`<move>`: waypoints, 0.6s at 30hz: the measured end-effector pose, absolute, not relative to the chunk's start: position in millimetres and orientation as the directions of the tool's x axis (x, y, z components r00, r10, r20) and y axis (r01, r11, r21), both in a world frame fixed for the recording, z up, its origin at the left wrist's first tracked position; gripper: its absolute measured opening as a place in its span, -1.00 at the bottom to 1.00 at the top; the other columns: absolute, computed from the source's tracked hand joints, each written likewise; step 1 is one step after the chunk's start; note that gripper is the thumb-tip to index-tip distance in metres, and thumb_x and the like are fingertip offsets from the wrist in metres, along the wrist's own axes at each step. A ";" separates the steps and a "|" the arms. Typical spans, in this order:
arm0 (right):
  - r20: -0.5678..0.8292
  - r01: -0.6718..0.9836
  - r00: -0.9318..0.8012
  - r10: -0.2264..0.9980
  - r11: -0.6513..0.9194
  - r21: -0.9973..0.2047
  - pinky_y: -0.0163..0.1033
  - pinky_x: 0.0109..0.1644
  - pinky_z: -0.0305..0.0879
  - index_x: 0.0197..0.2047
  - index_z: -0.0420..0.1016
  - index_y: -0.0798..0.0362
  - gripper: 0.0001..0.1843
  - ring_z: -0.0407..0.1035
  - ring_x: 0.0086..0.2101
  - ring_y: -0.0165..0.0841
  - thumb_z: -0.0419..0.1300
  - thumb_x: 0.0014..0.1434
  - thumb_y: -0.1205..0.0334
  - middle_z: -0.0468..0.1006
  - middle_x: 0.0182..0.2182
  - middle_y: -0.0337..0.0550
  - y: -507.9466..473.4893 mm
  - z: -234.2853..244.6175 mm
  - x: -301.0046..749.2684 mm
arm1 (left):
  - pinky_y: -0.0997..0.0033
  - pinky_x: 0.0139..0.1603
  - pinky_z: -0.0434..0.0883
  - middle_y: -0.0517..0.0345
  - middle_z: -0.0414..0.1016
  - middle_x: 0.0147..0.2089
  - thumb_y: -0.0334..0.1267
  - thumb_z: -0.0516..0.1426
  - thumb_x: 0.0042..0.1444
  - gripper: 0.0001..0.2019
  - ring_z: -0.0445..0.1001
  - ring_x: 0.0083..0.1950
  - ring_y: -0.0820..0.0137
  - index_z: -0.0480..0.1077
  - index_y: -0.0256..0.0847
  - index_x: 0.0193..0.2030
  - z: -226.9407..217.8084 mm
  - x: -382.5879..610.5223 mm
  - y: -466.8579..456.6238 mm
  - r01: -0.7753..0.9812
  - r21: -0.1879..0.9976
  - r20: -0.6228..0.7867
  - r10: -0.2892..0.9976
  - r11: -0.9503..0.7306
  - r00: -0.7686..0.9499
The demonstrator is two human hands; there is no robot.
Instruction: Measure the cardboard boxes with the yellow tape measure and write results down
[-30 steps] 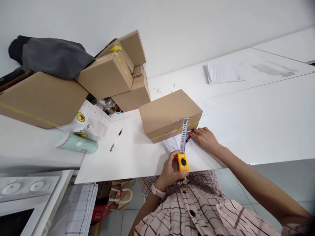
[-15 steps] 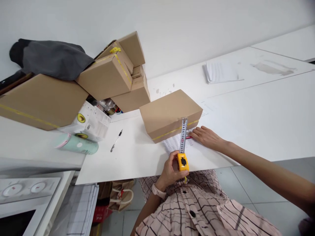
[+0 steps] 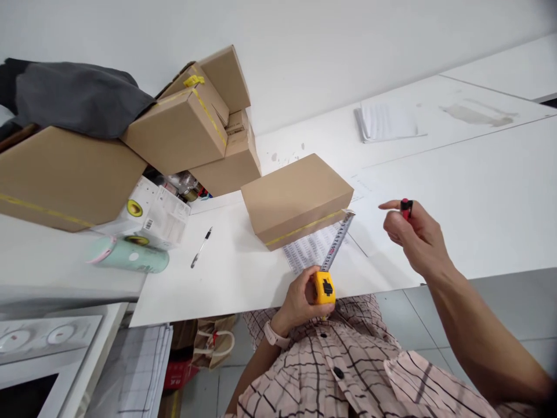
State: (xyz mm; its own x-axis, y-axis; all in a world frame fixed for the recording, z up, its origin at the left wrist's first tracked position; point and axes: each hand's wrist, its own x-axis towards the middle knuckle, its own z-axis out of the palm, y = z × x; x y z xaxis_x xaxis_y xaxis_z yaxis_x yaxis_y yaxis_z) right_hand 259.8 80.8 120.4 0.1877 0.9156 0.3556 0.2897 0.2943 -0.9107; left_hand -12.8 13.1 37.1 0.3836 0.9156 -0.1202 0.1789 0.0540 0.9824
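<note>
My left hand [image 3: 301, 299] is closed around a yellow tape measure [image 3: 324, 288] near the table's front edge. Its metal blade [image 3: 336, 245] sticks out and slants up to the right, with the tip by the right end of a cardboard box [image 3: 298, 200]. Yellow tape runs along the front side of that box. A printed sheet [image 3: 307, 251] lies partly under the box and the blade. Off to the right, my right hand [image 3: 415, 235] is raised over the table, closed on a red pen [image 3: 405, 208] with a dark end; the forefinger points left.
Stacked cardboard boxes [image 3: 178, 133] stand at the left, with a dark grey cloth [image 3: 78, 98] over them. A black-and-clear pen [image 3: 201, 248], a mint-green cylinder [image 3: 130, 255] and an avocado-printed carton [image 3: 159, 209] lie nearby. A paper stack [image 3: 387, 123] rests toward the back.
My right hand has lifted off the sheet and moved right with the red pen. The tape blade has swung from nearly straight ahead toward the box's right end.
</note>
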 end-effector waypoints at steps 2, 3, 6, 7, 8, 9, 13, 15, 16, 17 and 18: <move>0.331 0.246 0.134 0.934 0.292 -0.924 -0.25 -0.51 0.14 0.02 0.53 -0.10 -0.66 0.18 -0.54 -0.39 0.18 0.33 -0.10 0.27 -0.56 -0.32 81.5 124.5 249.1 | 0.03 0.30 0.37 -0.04 0.45 0.21 -0.15 0.45 -0.14 -0.18 0.44 0.21 0.06 0.31 -0.12 0.30 42.4 -11.8 12.6 0.269 0.963 -0.090 0.913 -0.022 0.397; 0.319 0.252 0.105 0.942 0.285 -0.925 -0.24 -0.48 0.19 -0.01 0.56 -0.09 -0.66 0.22 -0.52 -0.39 0.20 0.31 -0.11 0.34 -0.53 -0.29 82.3 124.3 244.8 | 0.01 0.33 0.35 -0.05 0.44 0.25 -0.15 0.45 -0.14 -0.18 0.42 0.24 0.04 0.31 -0.11 0.31 44.8 -11.3 12.3 0.298 0.953 -0.079 0.910 -0.051 0.408; 0.320 0.294 0.108 0.941 0.277 -0.915 -0.22 -0.41 0.29 -0.14 0.59 -0.03 -0.66 0.31 -0.46 -0.38 0.23 0.28 -0.12 0.56 -0.37 -0.17 83.6 118.0 237.4 | -0.03 0.39 0.30 -0.07 0.41 0.30 -0.13 0.44 -0.11 -0.18 0.38 0.31 0.01 0.30 -0.10 0.32 49.1 -10.0 11.3 0.328 0.941 -0.073 0.900 -0.081 0.429; 0.322 0.302 0.109 0.940 0.278 -0.912 -0.22 -0.40 0.31 -0.16 0.59 -0.02 -0.66 0.33 -0.45 -0.37 0.23 0.28 -0.13 0.59 -0.33 -0.15 82.9 115.1 236.4 | -0.03 0.39 0.30 -0.08 0.40 0.32 -0.13 0.44 -0.11 -0.17 0.37 0.33 0.01 0.29 -0.10 0.34 49.1 -9.4 10.9 0.325 0.943 -0.076 0.903 -0.073 0.423; 0.323 0.314 0.096 0.942 0.280 -0.907 -0.23 -0.39 0.33 -0.16 0.59 -0.01 -0.65 0.35 -0.43 -0.37 0.23 0.28 -0.13 0.60 -0.31 -0.14 81.5 112.1 235.9 | -0.03 0.37 0.32 -0.08 0.39 0.32 -0.13 0.44 -0.11 -0.13 0.37 0.33 0.02 0.25 -0.09 0.37 48.5 -8.6 10.4 0.316 0.947 -0.083 0.907 -0.057 0.413; 0.322 0.332 0.063 0.945 0.284 -0.900 -0.23 -0.38 0.34 -0.17 0.59 -0.01 -0.64 0.37 -0.42 -0.36 0.23 0.28 -0.13 0.60 -0.32 -0.15 79.2 109.3 235.6 | -0.02 0.35 0.34 -0.09 0.39 0.31 -0.14 0.45 -0.12 -0.06 0.38 0.31 0.03 0.18 -0.09 0.41 47.6 -7.5 9.9 0.298 0.954 -0.093 0.911 -0.034 0.401; 0.270 0.434 -0.104 0.957 0.288 -0.854 -0.29 -0.45 0.27 0.03 0.59 -0.02 -0.61 0.29 -0.52 -0.43 0.23 0.30 -0.10 0.46 -0.51 -0.29 64.4 101.5 237.1 | 0.05 0.23 0.45 -0.06 0.45 0.21 -0.20 0.44 -0.11 0.20 0.50 0.15 0.15 -0.21 -0.08 0.55 47.5 -4.7 6.4 0.172 0.983 -0.123 0.922 0.062 0.366; 0.290 0.492 -0.028 0.957 0.265 -0.829 -0.29 -0.53 0.18 0.00 0.60 -0.06 -0.64 0.20 -0.59 -0.45 0.23 0.30 -0.09 0.37 -0.59 -0.34 56.0 100.7 240.8 | 0.04 0.25 0.43 -0.05 0.47 0.19 -0.22 0.44 -0.09 0.20 0.51 0.16 0.14 -0.23 -0.06 0.55 55.7 -7.9 4.7 0.191 0.981 -0.082 0.942 0.020 0.325; 0.331 0.520 0.056 0.942 0.255 -0.815 -0.27 -0.55 0.14 -0.13 0.63 -0.05 -0.69 0.18 -0.61 -0.44 0.22 0.31 -0.09 0.36 -0.62 -0.32 52.3 101.3 243.6 | 0.02 0.27 0.41 -0.05 0.47 0.19 -0.21 0.45 -0.09 0.19 0.50 0.18 0.12 -0.22 -0.05 0.55 62.8 -11.3 4.8 0.221 0.975 -0.037 0.954 -0.032 0.299; 0.393 0.544 0.159 0.906 0.252 -0.801 -0.24 -0.56 0.12 -0.30 0.60 -0.04 -0.67 0.19 -0.62 -0.43 0.19 0.33 -0.08 0.36 -0.62 -0.28 49.0 102.5 247.0 | 0.01 0.29 0.40 -0.06 0.46 0.20 -0.19 0.45 -0.08 0.18 0.49 0.21 0.10 -0.20 -0.03 0.54 71.7 -15.8 6.1 0.257 0.961 0.031 0.963 -0.103 0.268; 0.468 0.569 0.263 0.844 0.256 -0.782 -0.21 -0.55 0.13 -0.43 0.55 -0.03 -0.60 0.23 -0.60 -0.39 0.14 0.36 -0.06 0.39 -0.61 -0.22 46.2 104.2 250.7 | -0.01 0.31 0.39 -0.07 0.44 0.22 -0.16 0.45 -0.07 0.16 0.47 0.23 0.08 -0.18 -0.01 0.54 82.2 -21.2 9.1 0.294 0.936 0.123 0.964 -0.192 0.235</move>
State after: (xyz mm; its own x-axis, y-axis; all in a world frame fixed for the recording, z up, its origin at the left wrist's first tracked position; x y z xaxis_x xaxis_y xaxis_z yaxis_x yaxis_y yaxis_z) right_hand 250.7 46.2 104.2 0.2632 0.8438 0.4676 0.5686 0.2559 -0.7818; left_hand -21.2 9.1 82.2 0.2348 0.9642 0.1234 0.2943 -0.1915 0.9363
